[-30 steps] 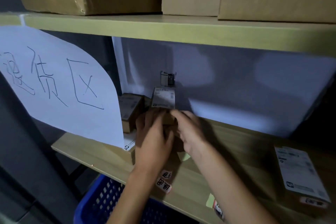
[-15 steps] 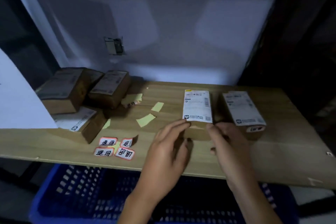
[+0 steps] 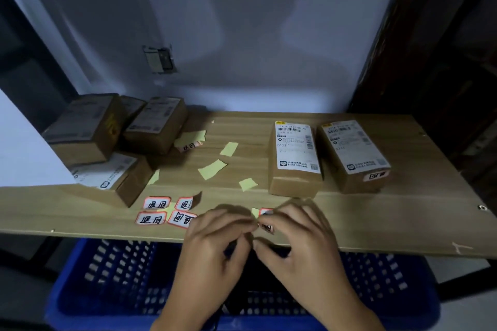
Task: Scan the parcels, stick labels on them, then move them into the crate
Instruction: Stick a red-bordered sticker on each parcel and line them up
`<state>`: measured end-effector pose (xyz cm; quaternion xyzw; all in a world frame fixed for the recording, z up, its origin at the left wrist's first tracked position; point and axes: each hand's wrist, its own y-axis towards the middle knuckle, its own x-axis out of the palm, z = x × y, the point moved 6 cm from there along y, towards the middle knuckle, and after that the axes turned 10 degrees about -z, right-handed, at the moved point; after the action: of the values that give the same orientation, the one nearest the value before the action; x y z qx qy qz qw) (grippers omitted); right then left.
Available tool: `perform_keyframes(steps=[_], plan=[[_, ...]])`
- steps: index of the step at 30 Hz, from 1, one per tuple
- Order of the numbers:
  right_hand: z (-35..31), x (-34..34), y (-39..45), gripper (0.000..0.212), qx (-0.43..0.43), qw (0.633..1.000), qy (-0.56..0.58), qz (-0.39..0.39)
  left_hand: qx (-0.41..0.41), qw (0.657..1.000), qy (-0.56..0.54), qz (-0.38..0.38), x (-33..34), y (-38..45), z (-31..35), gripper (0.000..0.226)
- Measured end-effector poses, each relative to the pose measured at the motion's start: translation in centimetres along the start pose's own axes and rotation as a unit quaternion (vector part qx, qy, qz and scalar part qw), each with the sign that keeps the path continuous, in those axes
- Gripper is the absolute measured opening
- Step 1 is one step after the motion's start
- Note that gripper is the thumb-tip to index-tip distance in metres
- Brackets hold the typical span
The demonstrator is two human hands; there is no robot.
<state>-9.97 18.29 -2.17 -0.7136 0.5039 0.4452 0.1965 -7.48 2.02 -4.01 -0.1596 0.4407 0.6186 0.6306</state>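
Both hands are meeting over the front edge of the shelf [image 3: 376, 217], the left hand [image 3: 212, 247] and right hand [image 3: 298, 244] pinching a red-bordered label [image 3: 266, 227] between their fingertips, with a strip of yellow backing [image 3: 255, 212] showing just behind it. The nearer parcel [image 3: 294, 158] is lying flat just beyond the hands, its long axis running front to back and its barcode end pointing at the wall; a second parcel [image 3: 355, 154] is lying just to its right, angled slightly and already carrying a small red label on its front face. Four more parcels are heaped at the left [image 3: 88, 129], making six. Four loose labels [image 3: 166, 212] are lying near the front edge, a fifth by the heap, and about five yellow scraps [image 3: 212, 169] are scattered between. The blue crate [image 3: 107, 277] is sitting under the shelf. Half a second ago the hands were holding the nearer parcel's front end; now they are off it and working the label
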Motion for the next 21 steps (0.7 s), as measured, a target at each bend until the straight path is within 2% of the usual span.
perform_keyframes(steps=[8, 11, 14, 17, 21], plan=[[0.5, -0.3, 0.7, 0.011, -0.013, 1.000, -0.006, 0.024, -0.015, 1.000, 0.016, 0.007, 0.2, -0.2, 0.2, 0.020], [0.7, -1.2, 0.5, 0.007, 0.006, 0.994, 0.091, 0.065, -0.020, 0.999, 0.024, 0.011, 0.1, -0.1, 0.5, 0.019], [1.7, -2.0, -0.4, 0.011, 0.070, 0.966, 0.235, 0.082, -0.020, 0.999, 0.030, 0.011, 0.1, 0.0, 0.7, 0.019], [2.3, -2.5, -1.4, 0.015, 0.106, 0.934, 0.336, 0.062, -0.020, 0.999, 0.026, 0.008, 0.0, 0.3, 0.9, 0.015], [2.9, -3.2, -2.2, 0.034, 0.113, 0.926, 0.360, 0.005, -0.029, 1.000, 0.009, 0.005, -0.7, 0.7, 0.7, 0.019]])
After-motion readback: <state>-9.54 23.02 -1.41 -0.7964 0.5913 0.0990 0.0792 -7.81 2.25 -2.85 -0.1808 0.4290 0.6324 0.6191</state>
